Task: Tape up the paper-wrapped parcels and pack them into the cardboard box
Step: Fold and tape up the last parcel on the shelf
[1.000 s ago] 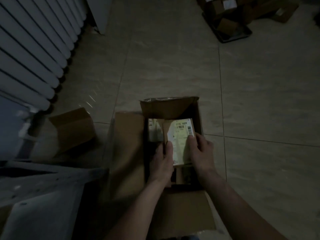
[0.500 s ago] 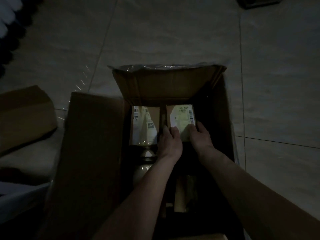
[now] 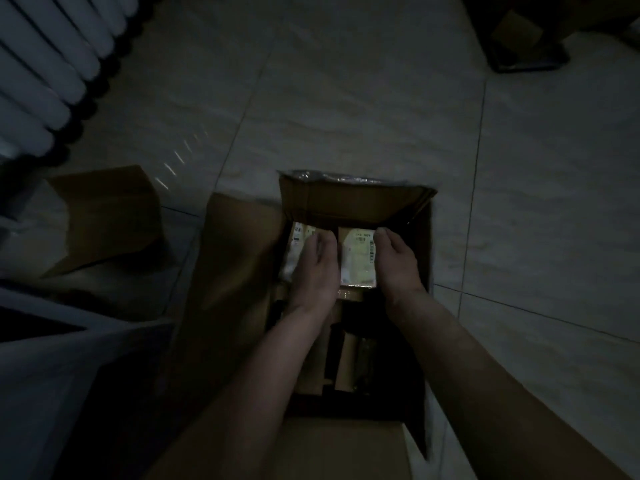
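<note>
An open cardboard box (image 3: 356, 199) stands on the tiled floor, its left flap (image 3: 235, 271) folded outward. At its far end lie two paper-wrapped parcels with pale printed labels, side by side. My left hand (image 3: 315, 268) rests with fairly straight fingers on the left parcel (image 3: 298, 244) and covers most of it. My right hand (image 3: 394, 261) curls its fingers round the right edge of the right parcel (image 3: 358, 261). Nearer to me, deeper in the box, stand more brown packages (image 3: 348, 362), hard to make out in the dark.
The room is dim. A white radiator (image 3: 41, 57) runs along the upper left. A loose piece of cardboard (image 3: 104, 216) lies left of the box. A pale piece of furniture (image 3: 52, 375) fills the lower left. A dark tray with boxes (image 3: 526, 36) sits at the top right.
My left hand has shifted from the right parcel onto the left parcel. My right hand has slid up along the right parcel's right edge. The right parcel now lies level with the left one.
</note>
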